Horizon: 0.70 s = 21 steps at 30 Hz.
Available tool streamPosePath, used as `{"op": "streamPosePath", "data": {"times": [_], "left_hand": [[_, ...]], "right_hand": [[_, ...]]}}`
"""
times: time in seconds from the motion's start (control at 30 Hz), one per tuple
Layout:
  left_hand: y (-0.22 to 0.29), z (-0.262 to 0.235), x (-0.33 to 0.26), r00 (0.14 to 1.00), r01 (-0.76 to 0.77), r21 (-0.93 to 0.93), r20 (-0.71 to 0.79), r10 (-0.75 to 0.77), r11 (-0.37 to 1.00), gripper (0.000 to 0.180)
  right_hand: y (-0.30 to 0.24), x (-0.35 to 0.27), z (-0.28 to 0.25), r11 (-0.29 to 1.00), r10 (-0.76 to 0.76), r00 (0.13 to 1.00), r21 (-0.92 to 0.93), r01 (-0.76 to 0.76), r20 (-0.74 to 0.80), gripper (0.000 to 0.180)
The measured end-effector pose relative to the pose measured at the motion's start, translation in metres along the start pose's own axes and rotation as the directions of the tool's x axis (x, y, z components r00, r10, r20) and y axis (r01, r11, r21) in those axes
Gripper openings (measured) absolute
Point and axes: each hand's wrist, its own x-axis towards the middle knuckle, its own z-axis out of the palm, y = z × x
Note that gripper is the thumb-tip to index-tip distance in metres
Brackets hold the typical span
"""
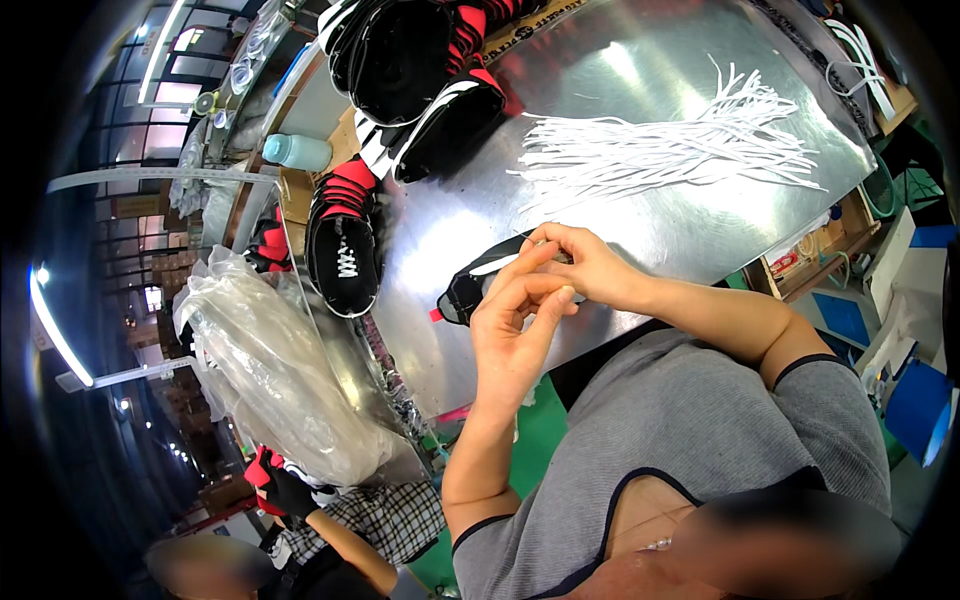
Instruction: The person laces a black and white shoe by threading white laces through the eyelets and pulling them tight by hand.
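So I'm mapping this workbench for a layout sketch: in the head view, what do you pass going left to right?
Clear plastic bags → laced black-and-red shoe → left hand → right hand, both at a black shoe → bundle of white laces.

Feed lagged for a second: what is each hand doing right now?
Left hand: fingers curled, pinching beside the black shoe with white stripe; what it grips cannot be told.
Right hand: fingertips pinched at the same shoe; grip unclear.

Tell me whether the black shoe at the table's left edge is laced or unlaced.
Laced: the black shoe shows white lace crossing its front below its red collar.
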Motion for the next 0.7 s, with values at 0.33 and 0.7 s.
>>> {"op": "streamPosePath", "data": {"times": [0.33, 0.7], "left_hand": [[0.0, -0.001, -0.004, 0.996, -0.068, -0.023, -0.056, 0.066, 0.997, 0.011], [0.001, -0.01, 0.001, 0.999, -0.051, -0.007, -0.007, 0.051, 0.999, 0.013]], "right_hand": [[0.001, 0.002, -0.001, 0.994, 0.017, 0.999, 0.105, -0.012, -0.04, 0.012], [-0.005, 0.003, 0.006, 0.997, -0.047, 0.999, -0.054, 0.046, -0.025, 0.013]]}}
